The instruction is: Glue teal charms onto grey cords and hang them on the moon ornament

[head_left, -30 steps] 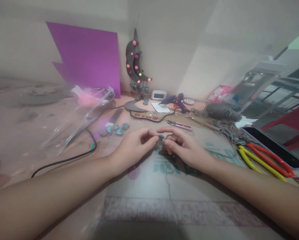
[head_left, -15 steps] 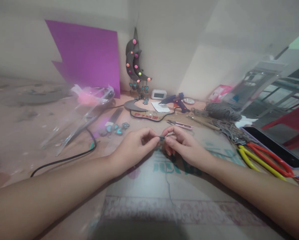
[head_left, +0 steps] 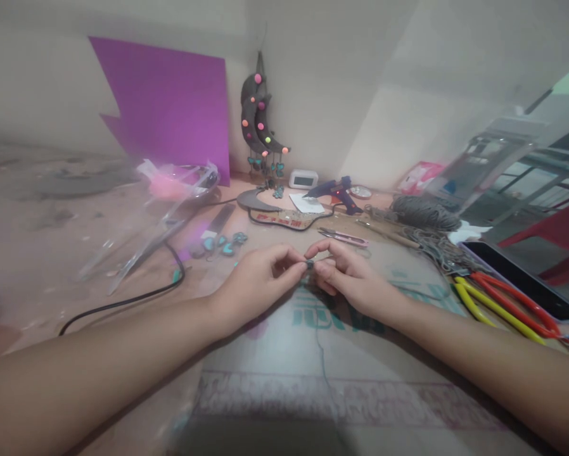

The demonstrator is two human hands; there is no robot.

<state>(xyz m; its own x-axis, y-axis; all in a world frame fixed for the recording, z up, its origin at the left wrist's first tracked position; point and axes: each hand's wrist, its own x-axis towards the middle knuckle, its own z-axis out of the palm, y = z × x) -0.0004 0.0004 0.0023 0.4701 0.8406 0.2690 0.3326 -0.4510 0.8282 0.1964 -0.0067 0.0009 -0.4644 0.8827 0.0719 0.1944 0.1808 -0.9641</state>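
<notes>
My left hand (head_left: 270,275) pinches a small dark grey piece (head_left: 309,263), seemingly of yarn, between thumb and index finger. Its exact shape is too small to make out. My right hand (head_left: 348,275) is closed right beside it, thumb against the fingers, with a thin strand of grey yarn (head_left: 326,258) at the fingertips. Below the hands, a long strand (head_left: 321,354) runs down over the printed sheet toward me. Beyond my left hand lie several turquoise-and-grey charms (head_left: 226,245).
Behind the hands are pink thread snips (head_left: 344,237), a glue gun (head_left: 336,192), a grey crescent (head_left: 258,201) and a small white clock (head_left: 303,179). Yarn (head_left: 422,212), a phone (head_left: 522,278) and orange-handled pliers (head_left: 517,304) lie right. A black cable (head_left: 127,304) curves at left.
Both hands stay together around the small piece. My right fingers have shifted slightly, the index finger now arching more over the strand. The view has moved a little.
</notes>
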